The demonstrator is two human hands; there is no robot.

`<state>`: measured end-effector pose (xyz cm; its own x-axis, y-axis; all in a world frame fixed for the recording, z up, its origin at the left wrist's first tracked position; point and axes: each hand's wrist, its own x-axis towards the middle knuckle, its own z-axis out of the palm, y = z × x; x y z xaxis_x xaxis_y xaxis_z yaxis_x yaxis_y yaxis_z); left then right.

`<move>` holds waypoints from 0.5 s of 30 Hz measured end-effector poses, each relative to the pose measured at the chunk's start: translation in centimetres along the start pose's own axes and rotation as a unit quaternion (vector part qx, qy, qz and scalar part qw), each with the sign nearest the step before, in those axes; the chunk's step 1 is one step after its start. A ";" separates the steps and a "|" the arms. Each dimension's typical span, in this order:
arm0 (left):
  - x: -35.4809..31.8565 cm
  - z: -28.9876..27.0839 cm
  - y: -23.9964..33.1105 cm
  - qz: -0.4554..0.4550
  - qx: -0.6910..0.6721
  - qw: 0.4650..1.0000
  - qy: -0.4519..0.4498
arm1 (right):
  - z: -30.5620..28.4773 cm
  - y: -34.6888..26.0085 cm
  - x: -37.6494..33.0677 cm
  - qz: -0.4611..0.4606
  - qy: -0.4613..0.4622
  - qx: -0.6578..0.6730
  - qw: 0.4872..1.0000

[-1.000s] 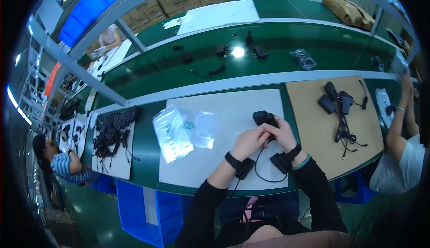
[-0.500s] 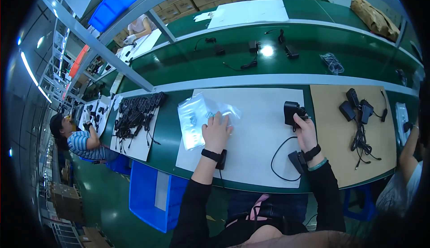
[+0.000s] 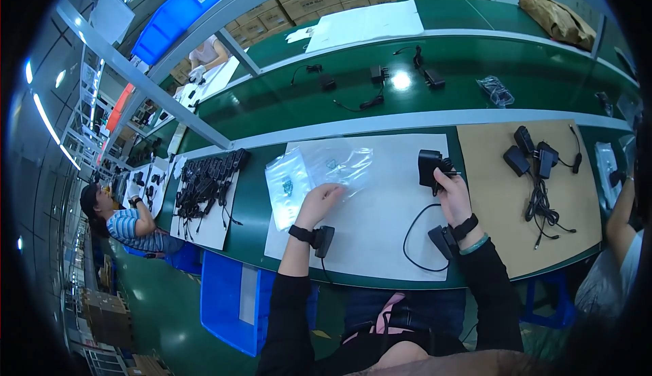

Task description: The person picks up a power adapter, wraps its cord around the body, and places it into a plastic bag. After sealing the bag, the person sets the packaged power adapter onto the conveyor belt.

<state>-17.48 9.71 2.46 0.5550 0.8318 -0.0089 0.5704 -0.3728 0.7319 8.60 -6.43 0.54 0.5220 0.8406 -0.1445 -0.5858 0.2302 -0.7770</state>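
My right hand (image 3: 454, 196) holds a black power adapter (image 3: 428, 165) with its cord bundled, over the right part of a white sheet (image 3: 380, 233). At the sheet's left, my left hand (image 3: 321, 203) has its fingers closed at the lower edge of a clear plastic bag (image 3: 353, 162). That bag lies spread beside a stack of similar bags (image 3: 284, 189), overlapping it. Dark bands circle both wrists. A black box with a cable sits at my left wrist (image 3: 324, 241), another at my right wrist (image 3: 441, 241).
Brown board at right holds several adapters (image 3: 542, 159) with tangled cords. At left lies a pile of black adapters (image 3: 209, 179). Beyond a rail, more adapters (image 3: 435, 79) rest on the green bench. A blue bin (image 3: 227, 301) stands below the edge. Co-workers sit both sides.
My left hand has drawn back from lying spread on the bags, its fingers now closed. The upper bag has spread rightward off the stack. My right hand still holds the adapter.
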 end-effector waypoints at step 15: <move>2.9 5.8 7.7 -0.025 -0.417 0.889 -0.185 | 0.0 -2.2 -0.5 -0.135 -0.262 -0.293 0.909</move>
<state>-7.97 6.87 4.15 0.7906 0.5892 -0.1667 0.0381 0.2244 0.9737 9.60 -7.39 2.35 0.1396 0.9460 0.2926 0.0313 0.2912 -0.9562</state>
